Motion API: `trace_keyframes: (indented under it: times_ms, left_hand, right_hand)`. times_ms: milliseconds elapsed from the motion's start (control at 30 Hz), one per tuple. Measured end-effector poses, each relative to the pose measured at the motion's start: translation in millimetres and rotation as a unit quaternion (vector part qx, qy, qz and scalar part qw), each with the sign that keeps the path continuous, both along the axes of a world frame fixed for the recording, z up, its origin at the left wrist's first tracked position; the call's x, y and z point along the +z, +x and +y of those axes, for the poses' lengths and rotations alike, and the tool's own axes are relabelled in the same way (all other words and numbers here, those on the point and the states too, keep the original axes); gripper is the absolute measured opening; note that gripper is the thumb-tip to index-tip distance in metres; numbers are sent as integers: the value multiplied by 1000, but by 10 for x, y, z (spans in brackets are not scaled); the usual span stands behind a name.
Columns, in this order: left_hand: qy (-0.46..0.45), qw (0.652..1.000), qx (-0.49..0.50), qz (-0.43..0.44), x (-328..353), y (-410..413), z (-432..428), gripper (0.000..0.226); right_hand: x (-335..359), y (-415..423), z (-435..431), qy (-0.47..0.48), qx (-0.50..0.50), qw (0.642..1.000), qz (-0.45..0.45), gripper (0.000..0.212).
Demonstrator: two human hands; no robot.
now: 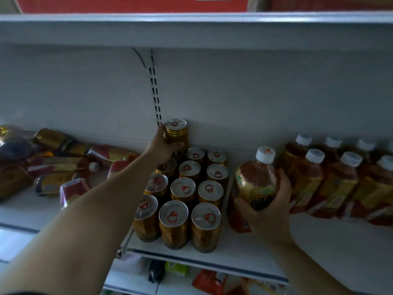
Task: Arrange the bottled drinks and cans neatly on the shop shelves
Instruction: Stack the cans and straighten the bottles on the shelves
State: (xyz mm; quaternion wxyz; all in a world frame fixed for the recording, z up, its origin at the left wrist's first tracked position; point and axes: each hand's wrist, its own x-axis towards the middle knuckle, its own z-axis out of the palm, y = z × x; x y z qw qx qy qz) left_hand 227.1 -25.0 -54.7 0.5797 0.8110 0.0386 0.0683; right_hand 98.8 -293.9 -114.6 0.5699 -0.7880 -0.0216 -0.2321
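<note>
Right hand [269, 206] clamped on bottle [255, 184]; left hand [162, 145] clamped on can [176, 132]. Cans mid-shelf gridded; left pile [53, 165] unsorted.

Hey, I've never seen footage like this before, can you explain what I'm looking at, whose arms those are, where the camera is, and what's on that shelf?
There is one picture, taken by a wide-angle camera worn on a person's head, looking forward and down, so the two bare arms are the wearer's own. There is no machine here. The person is stocking a white shop shelf. The left hand grips a gold can raised at the back of a block of upright gold cans with red pull rings. The right hand holds a tea bottle with a white cap, beside a row of standing bottles. On the left, a heap of bottles and cans lies on its side, not yet arranged. The wide lens bends the edges.
</note>
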Motion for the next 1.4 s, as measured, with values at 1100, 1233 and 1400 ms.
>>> trace_keyframes:
  times_ms: [1100, 1233, 1400]
  left_hand:
    - [273, 920, -281, -21, -66, -1382, -2485, 49]
    - [373, 882, -283, 53, -625, -1521, -3311, 67]
    - [451, 854, -236, 105, -927, -1598, -4144, 78]
  right_hand:
    - [295, -982, -1719, -13, -146, 989, 10, 112]
    - [195, -1169, -2600, -15, -172, 985, 2, 108]
    - [116, -1247, -3436, 11, -178, 984, 6, 106]
